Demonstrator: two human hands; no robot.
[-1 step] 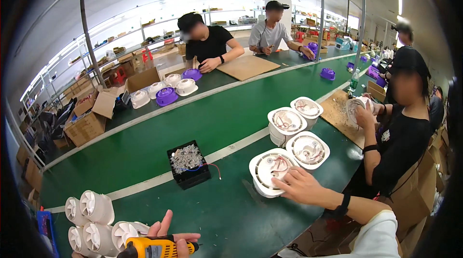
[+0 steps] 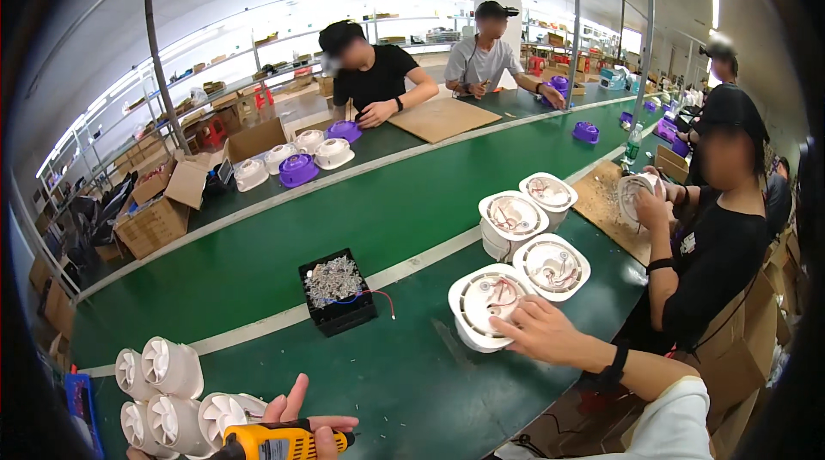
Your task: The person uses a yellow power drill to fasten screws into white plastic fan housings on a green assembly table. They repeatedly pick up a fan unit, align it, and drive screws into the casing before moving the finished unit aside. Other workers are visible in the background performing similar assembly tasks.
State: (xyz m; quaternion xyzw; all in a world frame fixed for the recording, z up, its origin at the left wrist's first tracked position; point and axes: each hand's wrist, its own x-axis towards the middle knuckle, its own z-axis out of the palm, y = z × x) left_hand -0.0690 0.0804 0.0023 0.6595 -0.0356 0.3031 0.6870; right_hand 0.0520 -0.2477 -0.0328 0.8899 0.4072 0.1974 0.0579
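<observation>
Over the green tabletop, your left hand grasps a yellow power tool; your right hand touches a white housing, its fingers' grip unclear.

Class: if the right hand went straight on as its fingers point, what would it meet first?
The nearest white housing, where the right hand seems to rest, though exact contact is unclear.

- A loose white sleeve, creased, its edge near the right elbow.
- A black band wrapped around the right wrist.
- The left hand and the right hand, both bare.
</observation>
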